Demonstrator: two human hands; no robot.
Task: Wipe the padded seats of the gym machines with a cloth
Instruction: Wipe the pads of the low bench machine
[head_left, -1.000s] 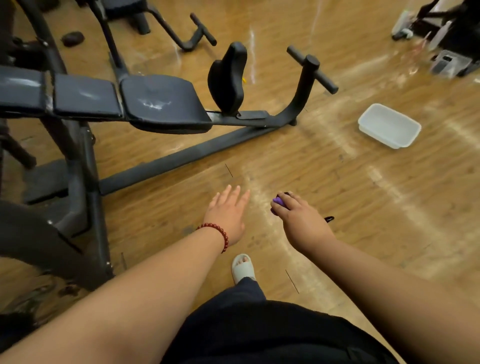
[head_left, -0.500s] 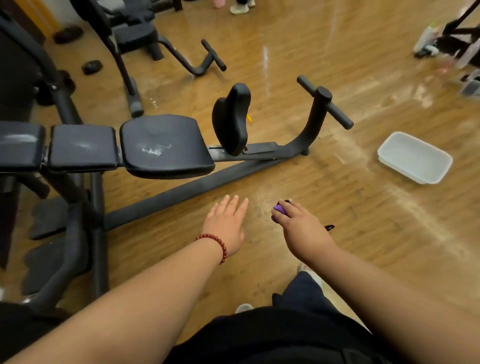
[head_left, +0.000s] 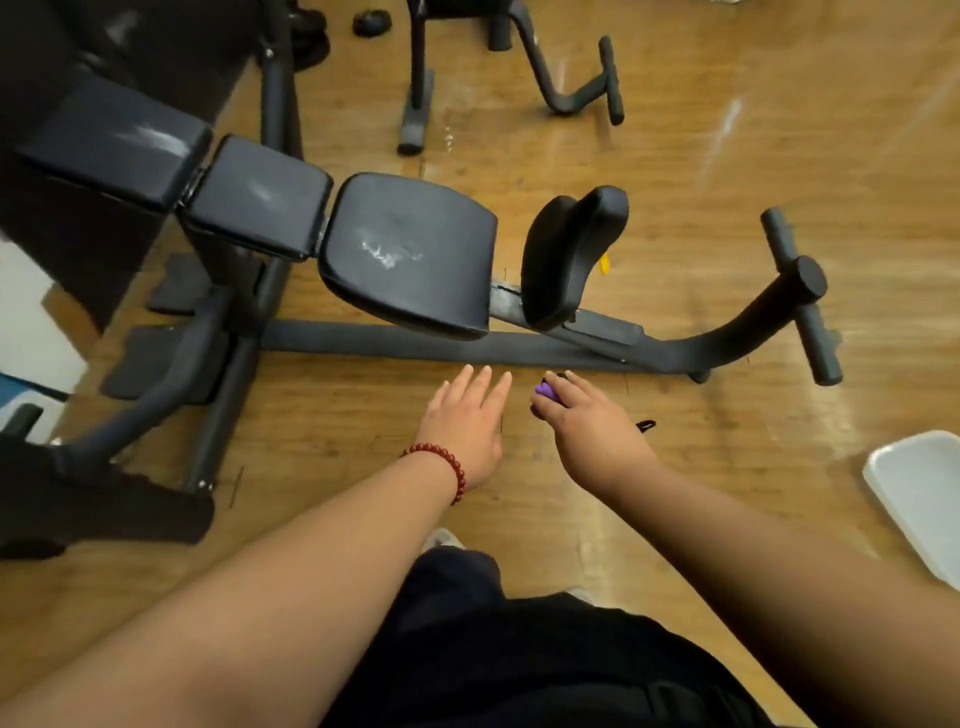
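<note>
View from above of a person's two bare arms reaching over a wooden floor (head_left: 675, 182) toward a black gym machine. The padded seat (head_left: 410, 254) sits at the centre of the machine, dark, with whitish streaks on its top.

The left hand (head_left: 465, 423) hangs in the air just below the seat in the view, fingers straight and close together, holding nothing. A red bead bracelet (head_left: 447, 462) circles its wrist. The right hand (head_left: 587, 426), beside the left and below and right of the seat, has its fingers curled round a small purple object (head_left: 545, 393). Whether this is a cloth cannot be told. A thin black piece (head_left: 645, 425) pokes out past the hand's far side.

Left of the seat lie two more flat pads (head_left: 260, 200) in a row. Right of the seat stands an upright curved pad (head_left: 571, 254), and farther right a T-shaped bar (head_left: 800, 296).

Far right of the seat and lower in the view, a white plastic tub (head_left: 924, 499) lies on the floor, cut off by the edge. Only its pale inner surface shows.
</note>
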